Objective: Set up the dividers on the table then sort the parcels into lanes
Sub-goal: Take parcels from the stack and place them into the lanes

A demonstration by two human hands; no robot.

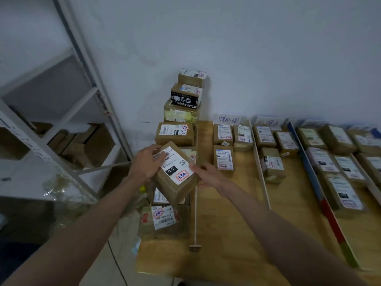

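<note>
Both hands hold a brown cardboard parcel [175, 178] with a white label marked 032 and a red stamp, tilted above the leftmost lane. My left hand [145, 164] grips its far left corner, fingers over the label. My right hand [208, 175] grips its right edge. Under it lie more parcels [162, 217] in the same lane, and a stack of parcels [185, 100] rises against the wall. A thin white divider [195, 203] bounds this lane on the right. Further dividers [262, 172] and a blue, red and green one [323, 203] split the wooden table [226, 223] into lanes.
Labelled parcels fill the lanes to the right, such as one [223, 158] in the second lane. Paper signs [229, 119] stand at the wall end of the lanes. A white metal shelf rack [61, 120] with cardboard boxes stands to the left.
</note>
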